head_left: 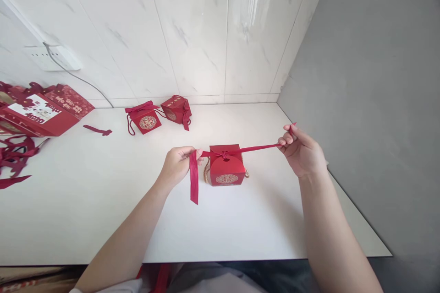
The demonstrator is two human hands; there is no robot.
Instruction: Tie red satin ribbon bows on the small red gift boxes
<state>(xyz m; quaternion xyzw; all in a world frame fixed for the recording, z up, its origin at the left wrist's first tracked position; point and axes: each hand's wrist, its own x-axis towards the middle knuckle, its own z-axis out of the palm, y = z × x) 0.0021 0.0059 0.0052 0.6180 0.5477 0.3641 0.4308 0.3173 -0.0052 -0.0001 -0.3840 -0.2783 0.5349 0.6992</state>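
Observation:
A small red gift box [227, 168] with a gold emblem and a rope handle stands in the middle of the white table [85, 210]. A red ribbon [256, 148] is knotted on its top. My left hand [178, 165] pinches the ribbon's left end just left of the box, and the loose tail hangs down from the fingers. My right hand [302, 150] pinches the right end and holds it stretched taut to the right of the box.
Two finished red boxes with bows [146, 118] [177, 110] stand near the back wall. Flat red cartons [44, 110] and loose ribbons [13, 158] lie at the left. A short ribbon piece [98, 130] lies nearby. A grey wall borders the right.

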